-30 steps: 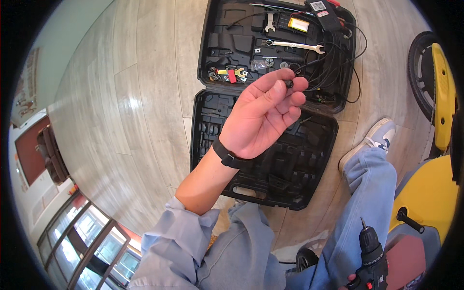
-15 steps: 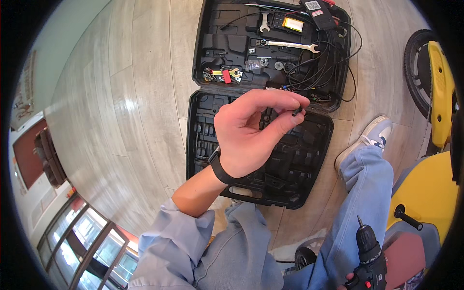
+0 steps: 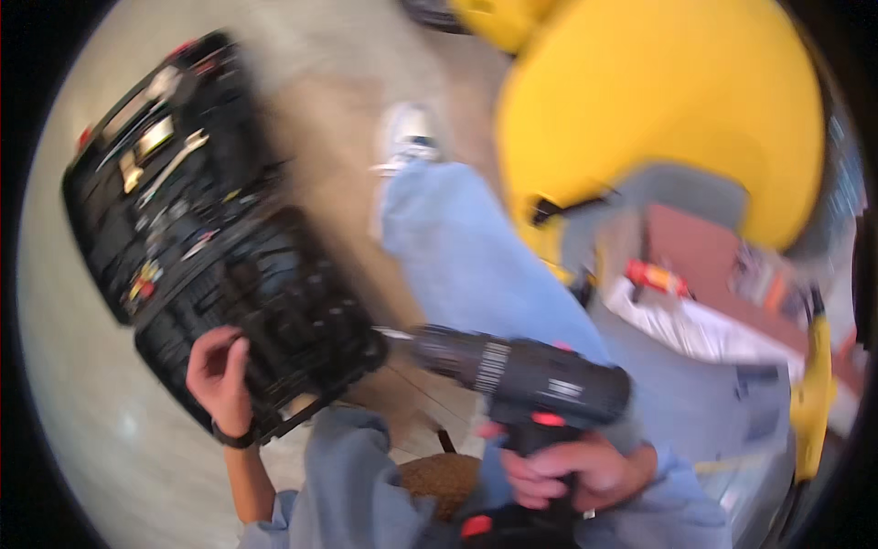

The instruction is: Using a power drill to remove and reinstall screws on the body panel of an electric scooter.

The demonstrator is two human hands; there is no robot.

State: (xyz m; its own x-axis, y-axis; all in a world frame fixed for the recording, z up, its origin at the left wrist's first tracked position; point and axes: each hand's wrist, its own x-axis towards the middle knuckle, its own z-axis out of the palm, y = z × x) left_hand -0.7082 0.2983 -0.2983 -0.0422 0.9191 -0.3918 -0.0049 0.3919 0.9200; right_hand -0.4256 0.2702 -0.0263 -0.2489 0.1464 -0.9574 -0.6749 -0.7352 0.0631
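Note:
My right hand [image 3: 576, 471] is wrapped round the grip of a black cordless drill [image 3: 540, 389] with red accents. Its silvery bit points left, over the edge of the case. My left hand [image 3: 219, 380], a dark band at its wrist, is over the lower half of an open black tool case [image 3: 302, 316]. Its fingers are curled in a pinch; blur hides what is between the fingertips. In the far half of the case lie a combination wrench [image 3: 174, 165], a smaller wrench [image 3: 131, 172] and several small blurred parts.
A large yellow body [image 3: 658, 110] with grey parts stands at the right. By it lie a red-and-yellow tube-shaped thing [image 3: 657, 277] and a reddish-brown panel [image 3: 690, 240]. My jeans-clad leg [image 3: 476, 247] and shoe [image 3: 412, 135] are between case and yellow body.
The view has swung right, so the case now appears at the left. The drill has come up into the middle in my right hand. Earlier my left hand pinched a small dark piece.

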